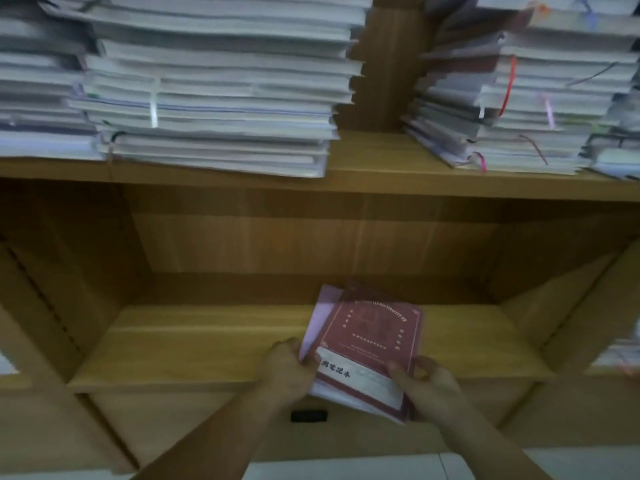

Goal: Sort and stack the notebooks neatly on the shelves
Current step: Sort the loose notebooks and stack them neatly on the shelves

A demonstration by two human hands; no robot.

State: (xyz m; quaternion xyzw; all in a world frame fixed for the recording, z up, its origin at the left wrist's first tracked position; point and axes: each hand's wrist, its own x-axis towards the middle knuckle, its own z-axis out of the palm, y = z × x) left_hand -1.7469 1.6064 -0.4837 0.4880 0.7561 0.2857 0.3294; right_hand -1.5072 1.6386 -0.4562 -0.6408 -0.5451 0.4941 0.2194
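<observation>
A storeroom or stock area for stationery, by the look of it — an office supply room or the back of a shop; which of these cannot be told. A plain wooden shelf unit (381,183) fills the view, divided into open bays. Its upper board carries a tall stack of notebooks (214,98) at 11 o'clock and a second stack (540,133) at 1 o'clock, all laid flat, with ribbon markers (507,88) hanging from the pages. A third stack (620,355) shows at 3 o'clock in the next bay. The red notebook (374,334) at 6 o'clock bears a printed paper band. Pale floor tiles (346,469) lie along the bottom edge.
</observation>
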